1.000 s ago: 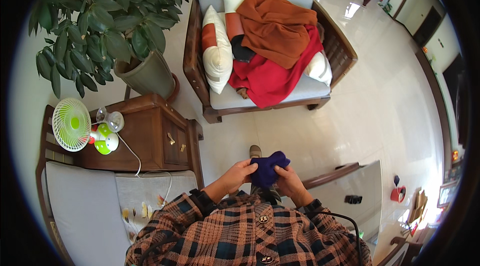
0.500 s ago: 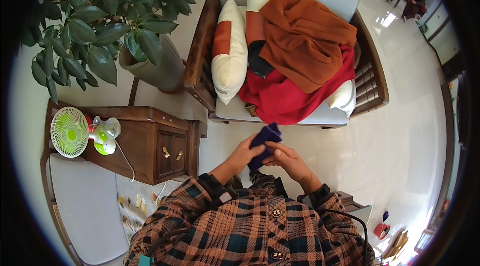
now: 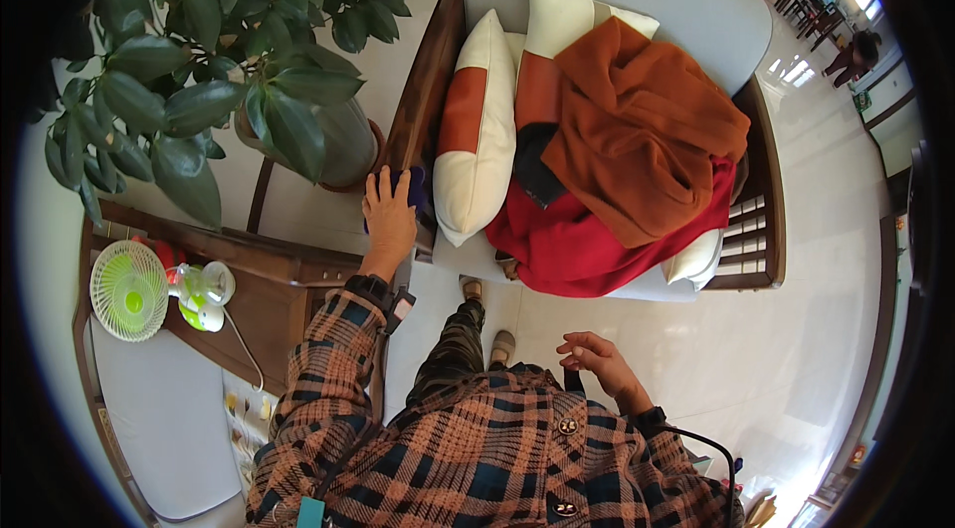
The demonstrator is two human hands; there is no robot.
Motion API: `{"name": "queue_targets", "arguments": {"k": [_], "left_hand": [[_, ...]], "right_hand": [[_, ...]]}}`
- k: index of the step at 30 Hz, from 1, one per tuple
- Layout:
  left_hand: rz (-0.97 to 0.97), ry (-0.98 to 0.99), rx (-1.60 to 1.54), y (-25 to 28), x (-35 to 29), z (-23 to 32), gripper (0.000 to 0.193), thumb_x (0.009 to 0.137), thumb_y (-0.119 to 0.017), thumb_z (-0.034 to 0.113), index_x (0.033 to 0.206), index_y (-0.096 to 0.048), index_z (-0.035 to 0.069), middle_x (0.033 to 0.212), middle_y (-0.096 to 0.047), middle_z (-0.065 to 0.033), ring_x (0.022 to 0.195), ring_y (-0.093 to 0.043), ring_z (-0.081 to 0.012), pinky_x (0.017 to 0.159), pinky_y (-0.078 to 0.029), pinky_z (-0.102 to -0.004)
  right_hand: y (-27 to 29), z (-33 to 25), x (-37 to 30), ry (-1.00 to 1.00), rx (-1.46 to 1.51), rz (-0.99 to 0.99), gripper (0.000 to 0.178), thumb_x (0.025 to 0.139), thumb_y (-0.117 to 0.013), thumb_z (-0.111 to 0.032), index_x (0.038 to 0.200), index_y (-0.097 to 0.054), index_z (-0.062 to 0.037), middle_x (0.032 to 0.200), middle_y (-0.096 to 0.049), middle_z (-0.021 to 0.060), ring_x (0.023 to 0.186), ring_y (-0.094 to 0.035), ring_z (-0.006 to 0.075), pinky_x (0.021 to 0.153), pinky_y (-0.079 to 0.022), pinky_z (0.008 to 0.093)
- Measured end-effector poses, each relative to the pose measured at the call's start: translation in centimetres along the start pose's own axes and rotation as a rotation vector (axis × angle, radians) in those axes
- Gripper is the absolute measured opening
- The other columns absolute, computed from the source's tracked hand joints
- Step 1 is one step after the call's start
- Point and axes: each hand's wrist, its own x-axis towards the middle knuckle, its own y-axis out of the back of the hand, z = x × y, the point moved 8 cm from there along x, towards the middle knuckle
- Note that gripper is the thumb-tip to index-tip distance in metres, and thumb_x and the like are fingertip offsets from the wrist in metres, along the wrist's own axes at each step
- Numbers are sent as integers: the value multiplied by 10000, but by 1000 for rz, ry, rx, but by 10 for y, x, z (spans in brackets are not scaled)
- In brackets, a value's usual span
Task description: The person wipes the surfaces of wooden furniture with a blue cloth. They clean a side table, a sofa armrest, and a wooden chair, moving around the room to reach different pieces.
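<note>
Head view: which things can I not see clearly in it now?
In the head view:
- Purple cloth: partly covered by the left hand.
- Lower-right cushion: mostly hidden under the red cloth.
- Plant: top cut off by the upper edge.
- Distant person: too small for detail.

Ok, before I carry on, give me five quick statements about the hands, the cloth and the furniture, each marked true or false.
1. The left hand is on the purple cloth, at the armchair's wooden arm. True.
2. The right hand is gripping the brown blanket. False: it is apart from the blanket, in front of the body.
3. The brown blanket lies partly over the red blanket. True.
4. The fan stands on the armchair's seat. False: it stands on the wooden cabinet.
5. The potted plant is beside the armchair. True.
</note>
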Motion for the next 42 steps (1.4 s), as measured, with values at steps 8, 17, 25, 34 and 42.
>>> {"name": "queue_targets", "arguments": {"k": [8,17,25,34,42], "left_hand": [[26,-7,-148,-51,162,-24,613,852,-631,152,1395,-352,99,1386,-345,-237,1235,-348,-478,985,-376,-560],[-1,62,-332,-75,288,-19,616,866,-608,181,1413,-342,83,1386,-348,-280,1220,-358,-503,1032,-323,-541],[-110,-31,-216,-33,168,-13,697,833,-629,86,1450,-305,107,1492,-192,-270,1316,-256,-509,1058,-295,-549],[-126,56,-111,-49,240,3,692,829,-651,107,1431,-308,97,1482,-197,-266,1311,-268,-513,977,-384,-580],[-52,143,-256,-86,379,3,625,874,-599,152,1421,-305,86,1447,-240,-287,1262,-326,-510,922,-438,-582]], "right_hand": [[-11,-73,87,29,-16,-26,365,937,-566,-170,1259,-519,-7,1132,-629,99,978,-612,180,852,-473,301],[-38,-121,152,-10,-182,-31,321,925,-601,-163,1199,-557,0,1067,-641,79,974,-599,153,879,-469,284],[-40,-159,250,273,-636,27,240,874,-645,-170,1050,-611,-10,868,-645,78,827,-612,149,741,-494,301],[-34,-274,392,303,-1044,293,281,787,-678,-286,941,-590,-68,850,-666,142,845,-646,332,723,-498,425],[-15,-294,472,195,-1134,296,326,731,-728,-355,861,-588,-90,893,-666,147,903,-640,335,763,-489,434]]}}
